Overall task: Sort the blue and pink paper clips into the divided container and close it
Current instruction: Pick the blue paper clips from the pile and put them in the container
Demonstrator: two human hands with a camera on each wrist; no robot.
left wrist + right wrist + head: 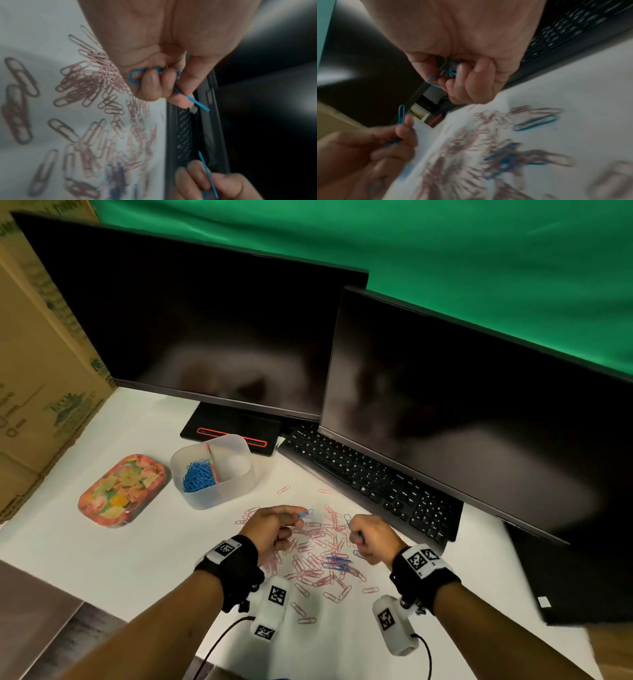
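A heap of pink paper clips [317,559] lies on the white table [154,559], with a few blue clips [337,564] mixed in. My left hand [291,520] hovers over the heap's far left edge and pinches several blue clips [137,77] in curled fingers. My right hand [358,537], at the heap's right side, also grips blue clips [451,68] in its curled fingers. The translucent divided container [222,491] stands open behind the heap. Its left compartment holds blue clips [198,474]; the right one looks almost empty. The floral lid [123,491] lies to its left.
A black keyboard [370,477] runs diagonally just right of the heap, under the right monitor [462,412]. The left monitor's stand [233,429] sits behind the container. A cardboard box [37,371] closes off the left side. A single blue clip [534,123] lies near my right hand.
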